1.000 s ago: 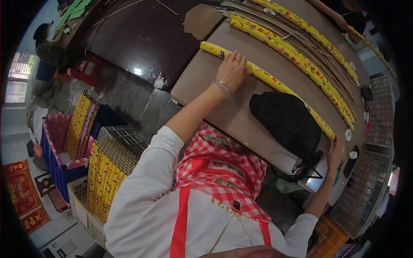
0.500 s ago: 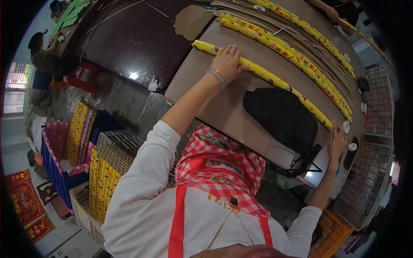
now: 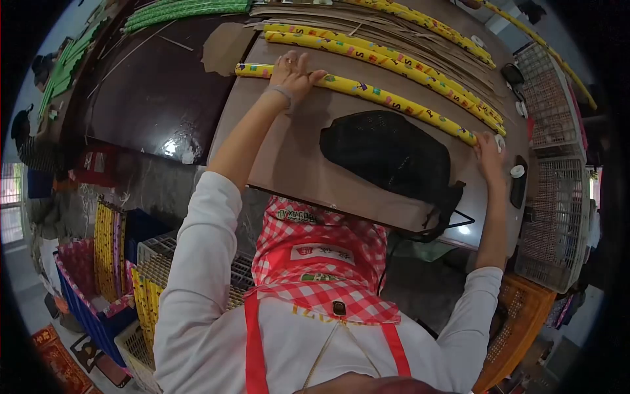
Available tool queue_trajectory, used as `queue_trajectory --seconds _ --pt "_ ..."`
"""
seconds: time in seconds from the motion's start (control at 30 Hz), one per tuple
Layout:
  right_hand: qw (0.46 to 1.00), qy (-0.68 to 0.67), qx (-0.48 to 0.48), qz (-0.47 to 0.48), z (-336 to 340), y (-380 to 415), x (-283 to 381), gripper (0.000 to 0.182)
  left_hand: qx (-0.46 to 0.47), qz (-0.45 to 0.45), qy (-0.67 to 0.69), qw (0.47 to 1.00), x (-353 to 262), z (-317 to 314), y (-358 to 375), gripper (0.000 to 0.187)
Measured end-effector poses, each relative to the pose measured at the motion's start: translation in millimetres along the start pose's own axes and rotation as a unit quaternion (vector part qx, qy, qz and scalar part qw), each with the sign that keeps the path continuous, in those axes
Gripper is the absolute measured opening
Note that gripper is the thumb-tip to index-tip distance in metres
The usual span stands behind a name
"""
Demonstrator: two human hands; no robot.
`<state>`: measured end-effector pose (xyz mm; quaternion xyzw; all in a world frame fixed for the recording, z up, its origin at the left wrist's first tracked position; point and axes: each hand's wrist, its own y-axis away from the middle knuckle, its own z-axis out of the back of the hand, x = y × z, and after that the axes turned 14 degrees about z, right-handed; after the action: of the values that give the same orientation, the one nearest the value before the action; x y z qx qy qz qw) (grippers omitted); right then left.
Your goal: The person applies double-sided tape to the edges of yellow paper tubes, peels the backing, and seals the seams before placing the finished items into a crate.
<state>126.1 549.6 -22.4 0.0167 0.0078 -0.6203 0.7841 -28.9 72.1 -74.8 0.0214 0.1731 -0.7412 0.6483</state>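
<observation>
A long yellow patterned tube [image 3: 374, 92] lies across the brown table [image 3: 275, 154]. My left hand [image 3: 293, 79] rests on top of it near its left end, fingers spread and thumb pointing along the tube. At the opposite end is my right hand [image 3: 489, 156], its fingers apart and loosely bent beside the tip. A black mesh bag [image 3: 387, 154] lies on the near side of the tube. Beyond the tube, a pair of similar yellow tubes [image 3: 387, 60] lies side by side.
Brown strips [image 3: 433, 56] and more yellow tubes [image 3: 433, 23] lie at the back. Green tubes [image 3: 187, 9] are on the dark table [image 3: 151, 98]. Plastic crates [image 3: 554, 223] stand at the right; a blue-sided bin [image 3: 85, 308] holds tubes at lower left. People are at the far left.
The whole view has shifted, so the table appears farther left and higher. My left hand's fingers are spread wider on the tube. My right hand stays at the tube's right end.
</observation>
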Motion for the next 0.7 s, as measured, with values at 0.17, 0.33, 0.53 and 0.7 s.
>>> queue_trajectory --seconds 0.17,0.33,0.53,0.7 --pt "0.998 0.046 0.036 0.017 6.4 -9.9 -2.2 0.040 0.180 0.021 -0.018 0.983 0.2 23.8 -12.3 0.057" --pt "0.997 0.024 -0.064 0.044 -12.3 -8.0 -18.2 0.036 0.149 -0.074 0.020 0.986 10.2 29.9 -9.1 0.045" --pt "0.994 -0.096 0.045 0.003 22.1 6.9 -13.0 0.023 0.185 -0.115 -0.014 0.976 17.4 37.9 -14.7 0.029" --pt "0.990 -0.126 -0.068 -0.008 -8.3 14.2 -17.6 0.023 0.057 -0.099 0.130 0.985 9.4 12.1 -8.6 0.023"
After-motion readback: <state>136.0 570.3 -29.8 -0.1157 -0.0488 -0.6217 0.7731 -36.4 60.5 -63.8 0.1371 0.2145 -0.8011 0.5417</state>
